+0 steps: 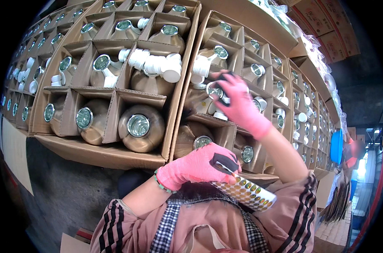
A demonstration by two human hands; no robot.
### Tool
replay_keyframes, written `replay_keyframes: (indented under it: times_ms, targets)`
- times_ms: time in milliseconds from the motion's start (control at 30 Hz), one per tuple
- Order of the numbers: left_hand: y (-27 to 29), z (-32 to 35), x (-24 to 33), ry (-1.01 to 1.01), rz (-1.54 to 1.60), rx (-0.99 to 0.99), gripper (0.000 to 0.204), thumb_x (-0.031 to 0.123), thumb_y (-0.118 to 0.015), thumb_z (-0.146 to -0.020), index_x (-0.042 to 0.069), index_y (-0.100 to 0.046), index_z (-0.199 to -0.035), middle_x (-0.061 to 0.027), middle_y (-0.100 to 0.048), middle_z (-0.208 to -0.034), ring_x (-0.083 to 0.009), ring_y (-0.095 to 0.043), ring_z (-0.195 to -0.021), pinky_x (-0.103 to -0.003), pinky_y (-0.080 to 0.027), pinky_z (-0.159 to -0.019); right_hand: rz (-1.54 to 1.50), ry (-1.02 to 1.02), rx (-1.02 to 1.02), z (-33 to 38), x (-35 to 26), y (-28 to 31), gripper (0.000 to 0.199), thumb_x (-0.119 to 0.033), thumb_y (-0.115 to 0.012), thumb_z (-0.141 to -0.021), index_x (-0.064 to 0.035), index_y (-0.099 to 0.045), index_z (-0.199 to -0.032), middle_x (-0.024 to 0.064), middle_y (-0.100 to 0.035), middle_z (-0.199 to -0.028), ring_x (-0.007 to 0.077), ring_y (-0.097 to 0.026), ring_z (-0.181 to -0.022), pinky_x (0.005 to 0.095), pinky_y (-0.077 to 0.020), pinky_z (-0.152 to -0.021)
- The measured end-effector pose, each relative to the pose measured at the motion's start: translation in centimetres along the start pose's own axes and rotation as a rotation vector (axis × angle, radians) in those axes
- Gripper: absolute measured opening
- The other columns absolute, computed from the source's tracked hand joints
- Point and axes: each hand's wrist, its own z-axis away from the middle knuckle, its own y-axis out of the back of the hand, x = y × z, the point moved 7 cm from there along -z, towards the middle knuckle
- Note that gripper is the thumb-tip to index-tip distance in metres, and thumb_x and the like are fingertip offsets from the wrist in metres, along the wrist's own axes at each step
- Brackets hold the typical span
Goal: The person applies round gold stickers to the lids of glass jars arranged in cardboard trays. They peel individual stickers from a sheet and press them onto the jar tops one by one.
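Note:
My left hand (pixel 200 167), in a pink glove with a dark palm, is closed on a curled white sheet of stickers (pixel 252 194). Rows of small oval gold and green stickers cover it. Farther forward my right hand (pixel 238 103), gloved the same way, reaches over a gold bottle (pixel 195 100) in the carton (pixel 174 139). Its fingers are apart around the bottle's metal-rimmed mouth; whether they touch it I cannot tell. A small yellowish spot shows on that bottle's shoulder. White caps (pixel 201 66) sit beside the hand.
To the left stands another divided carton (pixel 98 154) of gold bottles, with white caps (pixel 157 65) heaped on one. More bottle cartons stretch away on both sides. Stacked brown boxes (pixel 322 25), a blue tub (pixel 336 146) and another person (pixel 352 152) are at the right.

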Motion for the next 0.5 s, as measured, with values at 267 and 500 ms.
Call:
replay_keyframes:
  times_ms: [267, 500]
  targets:
    - [3.1, 1.3, 0.4, -0.092, -0.017, 0.516, 0.015, 0.009, -0.07, -0.069, 0.001, -0.063, -0.081, -0.002, -0.059, -0.081, -0.0045, -0.053, -0.07, -0.019, -0.044, -0.06, 0.011, -0.265, -0.022, 8.9, -6.0, 15.2, 0.031, -0.023, -0.068, -0.062, -0.0025, -0.059, -0.083, 0.0111, -0.06, -0.095, 0.0315, -0.05, -0.103, 0.0431, -0.0371, -0.088]
    - [0.4, 0.3, 2.8, -0.353, -0.53, 0.315, 0.02, 0.002, -0.064, -0.055, 0.001, -0.063, -0.076, -0.0076, -0.058, -0.073, -0.0264, -0.055, -0.085, -0.034, -0.045, -0.073, 0.091, -0.282, -0.194, 11.3, -5.5, 10.5, 0.028, -0.016, -0.069, -0.061, -0.006, -0.055, -0.084, 0.0073, -0.052, -0.086, 0.029, -0.049, -0.097, 0.0424, -0.0378, -0.082]
